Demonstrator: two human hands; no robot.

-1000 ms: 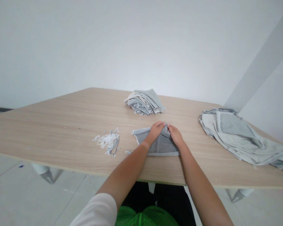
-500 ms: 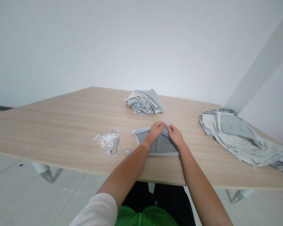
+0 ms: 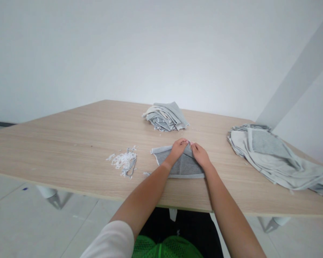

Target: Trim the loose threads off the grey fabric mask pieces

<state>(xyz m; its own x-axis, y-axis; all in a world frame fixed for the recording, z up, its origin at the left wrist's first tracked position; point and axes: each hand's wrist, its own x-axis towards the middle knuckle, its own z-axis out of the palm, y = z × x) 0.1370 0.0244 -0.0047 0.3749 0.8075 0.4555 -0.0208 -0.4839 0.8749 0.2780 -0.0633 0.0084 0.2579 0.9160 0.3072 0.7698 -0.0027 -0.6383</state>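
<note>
A grey cloth (image 3: 185,165) with a lighter edging lies flat near the front of the table, between my forearms. My left hand (image 3: 179,147) pinches its far edge. Close beside it, my right hand (image 3: 199,153) grips the same edge, and the fingertips of both hands nearly meet there. The cloth is slightly raised where the fingers hold it. Part of the cloth is hidden under my left forearm and wrist.
A pile of white and grey thread scraps (image 3: 125,161) lies left of the cloth. Behind my hands sits a stack of folded grey cloths (image 3: 165,116). A larger heap of cloths (image 3: 274,154) spreads along the right of the wooden table (image 3: 70,143), which meets a white wall.
</note>
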